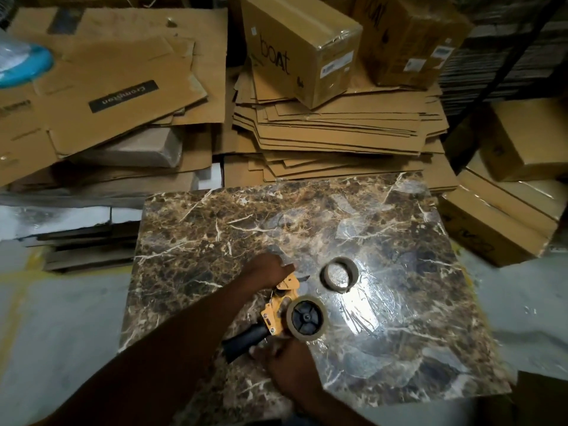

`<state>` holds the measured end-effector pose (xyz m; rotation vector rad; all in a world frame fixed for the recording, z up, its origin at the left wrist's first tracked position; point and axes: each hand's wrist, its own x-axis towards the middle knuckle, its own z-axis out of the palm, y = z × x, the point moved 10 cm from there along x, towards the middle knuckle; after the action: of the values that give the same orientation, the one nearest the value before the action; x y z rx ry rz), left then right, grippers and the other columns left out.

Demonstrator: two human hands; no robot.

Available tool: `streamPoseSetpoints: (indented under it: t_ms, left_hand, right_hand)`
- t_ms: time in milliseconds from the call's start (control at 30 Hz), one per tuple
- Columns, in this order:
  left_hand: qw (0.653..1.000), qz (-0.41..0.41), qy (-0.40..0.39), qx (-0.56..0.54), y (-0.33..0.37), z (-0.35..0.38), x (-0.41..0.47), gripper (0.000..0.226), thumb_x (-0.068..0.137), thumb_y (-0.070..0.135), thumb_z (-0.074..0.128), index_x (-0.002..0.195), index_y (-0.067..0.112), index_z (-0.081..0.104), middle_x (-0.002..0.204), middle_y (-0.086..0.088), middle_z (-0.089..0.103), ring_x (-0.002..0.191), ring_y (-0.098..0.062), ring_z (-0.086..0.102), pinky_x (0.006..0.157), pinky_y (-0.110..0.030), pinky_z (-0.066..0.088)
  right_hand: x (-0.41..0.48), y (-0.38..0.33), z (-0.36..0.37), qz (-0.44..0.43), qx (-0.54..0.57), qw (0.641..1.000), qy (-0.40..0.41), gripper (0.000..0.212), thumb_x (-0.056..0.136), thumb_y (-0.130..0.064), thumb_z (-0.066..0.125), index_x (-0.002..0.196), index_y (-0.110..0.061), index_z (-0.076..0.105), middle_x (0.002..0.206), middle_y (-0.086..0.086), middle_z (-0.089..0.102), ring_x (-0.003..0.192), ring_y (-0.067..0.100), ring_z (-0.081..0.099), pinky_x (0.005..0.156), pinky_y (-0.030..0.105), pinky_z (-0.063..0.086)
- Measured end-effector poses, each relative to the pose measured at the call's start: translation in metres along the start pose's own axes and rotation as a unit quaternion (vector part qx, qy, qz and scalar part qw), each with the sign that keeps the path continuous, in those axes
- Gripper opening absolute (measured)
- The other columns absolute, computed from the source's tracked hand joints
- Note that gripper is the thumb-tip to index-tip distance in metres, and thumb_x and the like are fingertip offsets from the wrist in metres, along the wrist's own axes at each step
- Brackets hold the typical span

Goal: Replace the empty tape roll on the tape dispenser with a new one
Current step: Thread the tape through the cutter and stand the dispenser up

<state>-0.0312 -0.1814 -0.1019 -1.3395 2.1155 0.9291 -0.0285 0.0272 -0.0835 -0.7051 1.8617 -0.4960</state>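
— Head view: where is the tape dispenser (278, 309)?
— On the marble worktop (399, 318), near its near edge, with a tape roll (305, 318) on its black hub.
— And the hands?
— Well apart. The left hand (266, 269) clamps the yellow front end; the right hand (285, 358) sits at the roll's underside beside the black handle, grip unclear.
— Anything else?
— A bare cardboard core (338, 274) lies just beyond the dispenser, toward the worktop's middle.

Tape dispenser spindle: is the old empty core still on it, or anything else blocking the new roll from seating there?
Nothing visible blocks it. The new roll already sits on the dispenser hub, and the empty core lies apart on the marble top.
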Motion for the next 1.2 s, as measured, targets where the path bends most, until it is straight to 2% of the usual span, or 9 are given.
streamPoseSetpoints:
  t_ms: [67, 200, 367, 500, 600, 767, 900, 1000, 1200]
  left_hand:
    - [0.999, 0.011, 0.021, 0.036, 0.005, -0.006, 0.004, 0.072, 0.097, 0.073, 0.047, 0.133, 0.014, 0.067, 0.137, -0.014, 0.066, 0.122, -0.034, 0.062, 0.09, -0.038, 0.048]
    - [0.998, 0.02, 0.028, 0.051, 0.012, -0.015, 0.009, 0.067, 0.089, 0.076, 0.059, 0.098, 0.012, 0.075, 0.094, -0.009, 0.073, 0.086, -0.026, 0.069, 0.073, -0.035, 0.054]
    - [0.999, -0.011, 0.044, 0.003, 0.016, -0.022, 0.017, 0.022, 0.09, 0.027, 0.067, 0.077, 0.009, 0.066, 0.077, -0.007, 0.065, 0.072, -0.027, 0.064, 0.055, -0.029, 0.042]
    - [0.997, -0.032, 0.035, -0.066, 0.011, -0.023, 0.032, 0.013, 0.085, 0.019, 0.066, 0.076, 0.011, 0.062, 0.081, -0.01, 0.068, 0.069, -0.027, 0.064, 0.056, -0.03, 0.046]
    - [0.987, -0.029, 0.016, -0.158, 0.0, -0.024, 0.046, 0.014, 0.091, 0.011, 0.067, 0.086, 0.003, 0.077, 0.084, -0.018, 0.078, 0.064, -0.033, 0.073, 0.053, -0.037, 0.058]
    - [0.956, -0.042, -0.024, -0.29, -0.032, -0.036, 0.047, 0.029, 0.099, 0.003, 0.057, 0.088, 0.009, 0.083, 0.087, -0.02, 0.079, 0.059, -0.031, 0.071, 0.05, -0.033, 0.057]
    - [0.906, -0.053, -0.078, -0.412, -0.053, -0.052, 0.044, 0.023, 0.098, -0.001, 0.047, 0.09, 0.002, 0.069, 0.076, -0.01, 0.064, 0.057, -0.017, 0.055, 0.054, -0.03, 0.053]
    - [0.865, -0.022, -0.121, -0.487, -0.059, -0.072, 0.041, 0.014, 0.101, 0.003, 0.057, 0.103, 0.0, 0.07, 0.094, -0.014, 0.075, 0.078, -0.021, 0.071, 0.068, -0.03, 0.057]
    - [0.909, 0.025, -0.087, -0.408, -0.082, -0.1, 0.063, 0.03, 0.098, -0.008, 0.06, 0.113, 0.011, 0.079, 0.108, -0.004, 0.081, 0.104, -0.02, 0.073, 0.086, -0.03, 0.058]
  right_hand:
    - [0.005, 0.023, 0.037, 0.095, 0.098, 0.988, -0.074, 0.069, 0.05, -0.082, 0.078, 0.058, -0.015, 0.063, 0.055, -0.001, 0.057, 0.051, 0.013, 0.054, 0.054, 0.028, 0.038]
    - [0.015, 0.021, 0.078, 0.179, 0.328, 0.917, -0.141, 0.046, 0.067, -0.038, 0.094, 0.082, -0.003, 0.068, 0.076, 0.012, 0.067, 0.052, 0.016, 0.058, 0.048, 0.026, 0.042]
    - [0.032, 0.022, 0.093, 0.228, 0.474, 0.846, -0.088, 0.034, 0.082, -0.014, 0.084, 0.112, -0.008, 0.07, 0.108, 0.011, 0.076, 0.095, 0.03, 0.073, 0.078, 0.045, 0.063]
    - [0.033, 0.028, 0.092, 0.22, 0.486, 0.845, -0.036, 0.026, 0.081, -0.009, 0.082, 0.104, -0.004, 0.071, 0.094, 0.015, 0.075, 0.073, 0.026, 0.07, 0.049, 0.029, 0.051]
    - [0.037, 0.037, 0.083, 0.197, 0.504, 0.841, 0.028, 0.016, 0.08, 0.001, 0.077, 0.095, -0.003, 0.075, 0.093, 0.02, 0.076, 0.079, 0.035, 0.069, 0.06, 0.034, 0.05]
    - [0.044, 0.03, 0.049, 0.139, 0.448, 0.88, 0.072, 0.018, 0.061, -0.009, 0.083, 0.074, -0.009, 0.07, 0.075, 0.024, 0.069, 0.064, 0.037, 0.065, 0.065, 0.053, 0.051]
    - [0.052, 0.002, 0.0, -0.008, 0.292, 0.948, 0.126, 0.017, 0.075, -0.026, 0.084, 0.09, -0.022, 0.077, 0.083, -0.005, 0.078, 0.074, 0.019, 0.074, 0.075, 0.04, 0.059]
    - [0.058, -0.017, -0.036, -0.08, 0.109, 0.976, 0.171, 0.024, 0.079, -0.045, 0.081, 0.093, -0.027, 0.072, 0.081, -0.013, 0.075, 0.075, 0.007, 0.069, 0.065, 0.03, 0.054]
    - [0.082, -0.048, -0.057, -0.13, -0.067, 0.969, 0.2, 0.031, 0.078, -0.046, 0.066, 0.092, -0.019, 0.067, 0.085, 0.004, 0.073, 0.078, 0.028, 0.07, 0.062, 0.038, 0.054]
